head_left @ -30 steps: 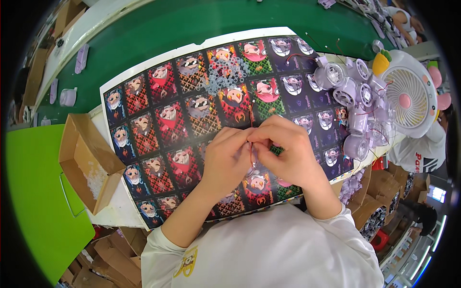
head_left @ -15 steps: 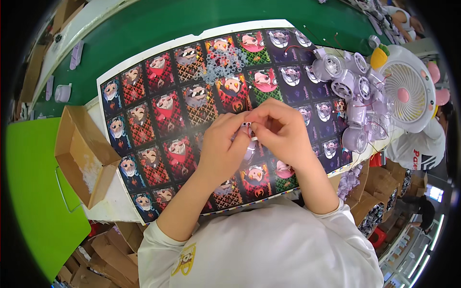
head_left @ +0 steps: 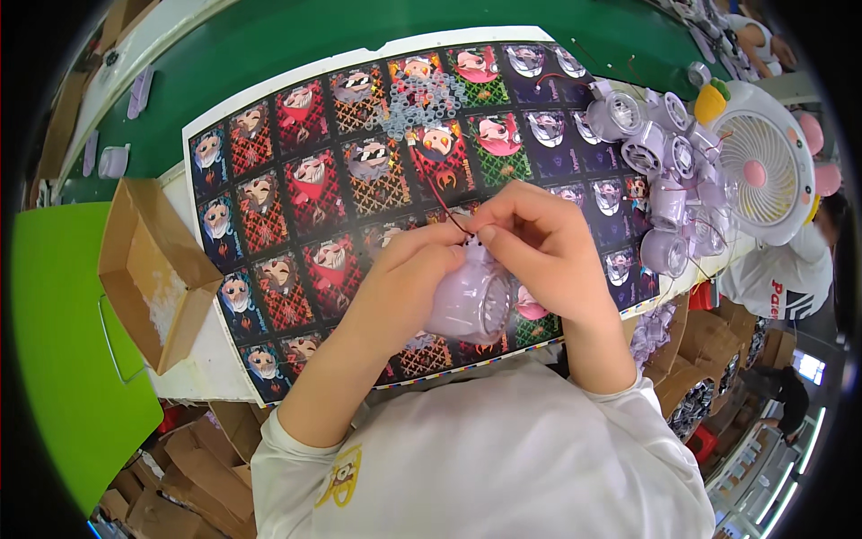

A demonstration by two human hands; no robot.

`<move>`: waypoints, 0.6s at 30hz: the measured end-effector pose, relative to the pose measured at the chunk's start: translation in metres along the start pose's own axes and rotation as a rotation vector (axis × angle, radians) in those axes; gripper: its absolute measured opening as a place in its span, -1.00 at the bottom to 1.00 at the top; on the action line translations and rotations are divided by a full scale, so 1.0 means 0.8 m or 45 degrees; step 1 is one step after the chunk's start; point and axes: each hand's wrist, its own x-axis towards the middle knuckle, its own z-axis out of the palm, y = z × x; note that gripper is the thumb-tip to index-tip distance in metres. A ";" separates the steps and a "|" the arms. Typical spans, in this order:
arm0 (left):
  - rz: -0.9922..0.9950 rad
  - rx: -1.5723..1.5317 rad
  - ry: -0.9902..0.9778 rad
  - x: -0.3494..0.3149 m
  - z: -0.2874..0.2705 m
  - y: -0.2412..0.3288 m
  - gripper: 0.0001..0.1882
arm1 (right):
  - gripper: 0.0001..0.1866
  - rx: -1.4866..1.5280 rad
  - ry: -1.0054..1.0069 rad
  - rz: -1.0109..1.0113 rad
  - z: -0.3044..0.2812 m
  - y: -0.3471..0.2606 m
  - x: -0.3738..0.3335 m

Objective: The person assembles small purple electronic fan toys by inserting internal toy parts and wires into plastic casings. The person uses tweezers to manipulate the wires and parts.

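Observation:
My left hand (head_left: pixel 409 274) is closed round the neck end of a translucent pale purple, round plastic housing (head_left: pixel 465 307), which hangs below my fingers over the printed sheet (head_left: pixel 462 38). At the neck, the fingertips of my right hand (head_left: pixel 543 247) pinch beside those of the left. From that spot a thin red wire (head_left: pixel 435 187) runs up and away across the sheet. What exactly lies between the right fingertips is too small to make out. Beyond my hands, several small clear rings (head_left: pixel 420 103) lie in a loose heap on the sheet.
Several similar purple housings (head_left: pixel 666 202) with wires are piled at the right, next to a white fan (head_left: pixel 750 166) with a pink hub. An open cardboard box (head_left: pixel 126 234) holding small whitish pieces stands at the left. A green work surface (head_left: pixel 269 54) runs behind.
The purple housing, mostly hidden by my hands before, now shows fully below them. The red wire now stretches away from my fingertips. My right hand remains pinched close to the left.

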 end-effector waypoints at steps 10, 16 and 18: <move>0.078 -0.013 0.083 -0.011 0.004 0.005 -0.79 | -0.82 -0.058 -0.080 -0.137 -0.006 -0.006 -0.018; 0.326 0.123 0.093 -0.023 0.018 0.021 -0.83 | -0.38 -0.090 -0.211 -0.408 -0.004 0.003 -0.029; 0.383 0.152 0.131 -0.026 0.022 0.019 -0.83 | -0.38 0.085 -0.251 -0.331 -0.003 0.003 -0.032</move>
